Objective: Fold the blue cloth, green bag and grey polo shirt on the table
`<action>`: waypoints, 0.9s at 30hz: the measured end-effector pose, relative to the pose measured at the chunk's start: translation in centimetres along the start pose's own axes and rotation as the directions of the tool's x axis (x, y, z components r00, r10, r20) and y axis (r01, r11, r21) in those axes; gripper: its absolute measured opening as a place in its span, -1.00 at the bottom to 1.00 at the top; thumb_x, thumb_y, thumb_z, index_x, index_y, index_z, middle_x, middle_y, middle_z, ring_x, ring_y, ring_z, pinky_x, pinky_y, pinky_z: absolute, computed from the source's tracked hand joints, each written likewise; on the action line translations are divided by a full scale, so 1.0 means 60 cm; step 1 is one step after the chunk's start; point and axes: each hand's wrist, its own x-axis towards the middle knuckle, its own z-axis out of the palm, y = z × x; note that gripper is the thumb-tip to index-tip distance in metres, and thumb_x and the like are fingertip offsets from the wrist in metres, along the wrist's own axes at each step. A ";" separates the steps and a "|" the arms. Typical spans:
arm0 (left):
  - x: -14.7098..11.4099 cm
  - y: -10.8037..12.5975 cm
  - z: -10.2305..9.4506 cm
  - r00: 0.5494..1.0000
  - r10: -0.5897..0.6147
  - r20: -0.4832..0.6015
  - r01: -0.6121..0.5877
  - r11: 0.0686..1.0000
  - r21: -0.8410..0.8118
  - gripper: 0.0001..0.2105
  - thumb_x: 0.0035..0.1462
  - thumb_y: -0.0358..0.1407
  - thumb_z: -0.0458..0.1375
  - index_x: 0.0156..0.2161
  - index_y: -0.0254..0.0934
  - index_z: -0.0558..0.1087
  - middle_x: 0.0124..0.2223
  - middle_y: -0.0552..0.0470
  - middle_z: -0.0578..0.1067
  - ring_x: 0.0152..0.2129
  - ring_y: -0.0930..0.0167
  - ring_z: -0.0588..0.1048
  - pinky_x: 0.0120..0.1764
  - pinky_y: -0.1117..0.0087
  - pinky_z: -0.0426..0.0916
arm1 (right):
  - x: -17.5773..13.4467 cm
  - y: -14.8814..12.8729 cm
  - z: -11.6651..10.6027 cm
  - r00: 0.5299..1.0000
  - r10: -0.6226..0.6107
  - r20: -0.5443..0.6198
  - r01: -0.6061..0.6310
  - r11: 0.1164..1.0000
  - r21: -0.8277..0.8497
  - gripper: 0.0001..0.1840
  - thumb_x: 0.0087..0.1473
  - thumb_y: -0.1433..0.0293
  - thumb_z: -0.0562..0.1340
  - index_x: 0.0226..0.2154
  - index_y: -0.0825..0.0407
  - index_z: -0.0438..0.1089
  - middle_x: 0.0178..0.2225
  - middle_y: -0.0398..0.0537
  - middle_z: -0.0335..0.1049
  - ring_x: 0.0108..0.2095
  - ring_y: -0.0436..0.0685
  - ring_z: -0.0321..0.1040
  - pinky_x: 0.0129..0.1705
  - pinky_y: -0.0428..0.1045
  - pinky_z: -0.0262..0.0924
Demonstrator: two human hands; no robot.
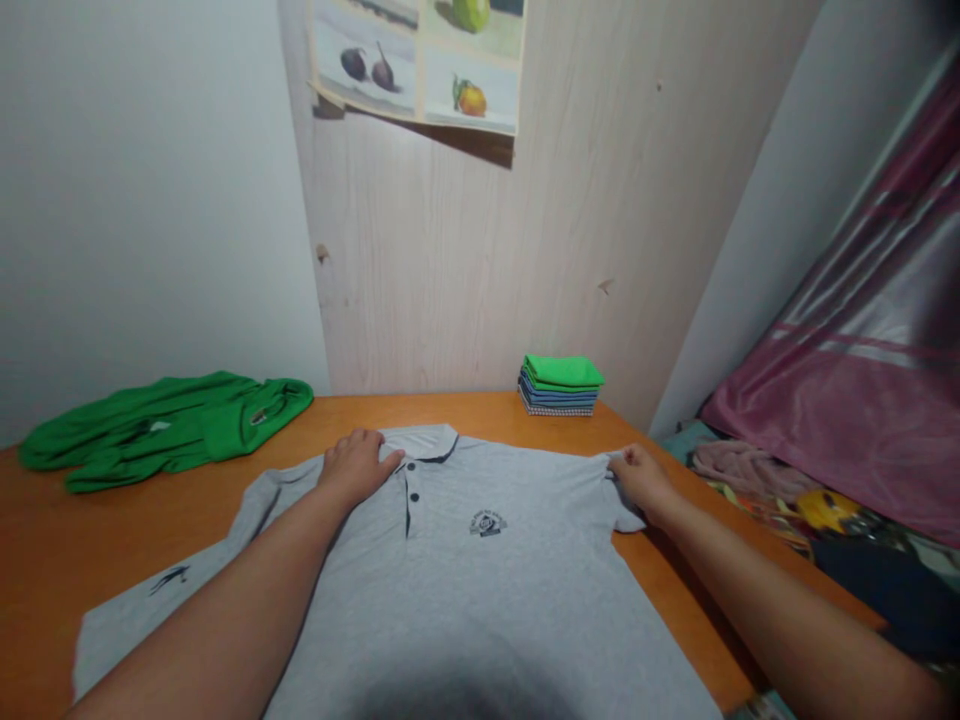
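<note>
A light grey polo shirt (pixel 517 585) lies front side up in front of me, with a buttoned placket and a dark printed emblem on the chest. My left hand (pixel 358 465) rests flat by the collar (pixel 427 440), thumb spread away from the fingers. At the shirt's right shoulder, my right hand (pixel 637 482) pinches the short sleeve (pixel 628 518), its fingers closed on the cloth. The other sleeve (pixel 157 590), with a small dark figure on it, spreads out to the left, partly covered by my left forearm.
On the orange-brown table (pixel 45 545), a crumpled green garment (pixel 187 425) lies at the back left. A neat stack of folded clothes (pixel 560 385), bright green on top, stands at the back right. Pink curtain (pixel 832 400) and piled cloths (pixel 750 470) are beyond the right edge.
</note>
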 end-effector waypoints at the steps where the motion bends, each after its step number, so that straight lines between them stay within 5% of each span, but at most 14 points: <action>1: 0.000 0.000 0.001 1.000 0.000 0.000 0.000 1.000 -0.007 -0.41 0.21 0.14 -0.08 0.05 -0.28 0.45 0.07 -0.28 0.44 0.04 0.02 0.40 0.02 0.05 0.27 | 0.000 0.001 -0.002 1.000 0.002 -0.025 -0.004 0.997 -0.075 -0.88 -0.07 0.36 0.20 -0.47 -0.06 0.19 -0.54 -0.16 0.26 -0.41 0.12 0.29 -0.39 -0.05 0.08; 7: 0.001 0.000 0.008 1.000 -0.002 -0.027 0.001 0.999 -0.034 -0.43 0.20 0.14 -0.06 0.04 -0.26 0.46 0.06 -0.27 0.44 0.03 0.01 0.40 0.02 0.04 0.25 | -0.004 -0.028 -0.023 0.998 -0.014 -0.069 -0.020 0.886 -0.462 -0.88 -0.06 0.42 0.29 -0.38 -0.01 0.36 -0.32 0.17 0.46 -0.13 0.38 0.41 -0.16 0.14 0.17; 11: -0.002 0.003 0.009 1.000 -0.015 -0.027 0.014 0.999 -0.035 -0.45 0.21 0.13 -0.03 0.05 -0.26 0.45 0.07 -0.26 0.43 0.04 0.04 0.39 0.03 0.08 0.25 | -0.007 -0.095 0.003 0.970 -0.244 -0.011 0.203 0.832 -0.517 -0.72 0.10 0.30 0.25 -0.12 0.02 0.43 -0.08 0.31 0.46 -0.04 0.45 0.39 -0.07 0.24 0.21; 19: -0.009 0.007 0.008 1.000 -0.022 -0.023 0.021 0.999 -0.040 -0.48 0.24 0.12 -0.01 0.03 -0.25 0.44 0.08 -0.25 0.42 0.05 0.07 0.39 0.04 0.11 0.23 | -0.054 -0.250 0.193 0.816 -0.458 0.354 0.548 0.807 -0.218 -0.53 0.31 0.18 0.05 0.03 0.11 0.46 0.07 0.25 0.46 0.10 0.31 0.37 0.13 0.11 0.16; 23: -0.012 0.009 0.005 1.000 -0.029 -0.012 0.028 0.998 -0.056 -0.48 0.24 0.13 0.00 0.05 -0.24 0.43 0.10 -0.25 0.41 0.08 0.08 0.37 0.07 0.12 0.21 | -0.094 -0.287 0.276 0.757 -0.442 0.480 0.594 0.771 -0.227 -0.32 0.32 0.12 0.01 0.31 0.21 0.18 0.37 0.30 0.07 0.37 0.34 -0.01 0.32 0.16 -0.08; 27: -0.014 0.009 0.005 0.999 -0.028 -0.017 0.026 0.997 -0.071 -0.49 0.23 0.12 0.02 0.03 -0.23 0.44 0.10 -0.24 0.42 0.08 0.08 0.37 0.07 0.12 0.21 | -0.120 -0.277 0.313 0.732 -0.319 0.602 0.603 0.714 -0.355 -0.26 0.34 0.04 -0.08 0.39 0.14 0.03 0.44 0.22 -0.14 0.44 0.31 -0.25 0.38 0.26 -0.34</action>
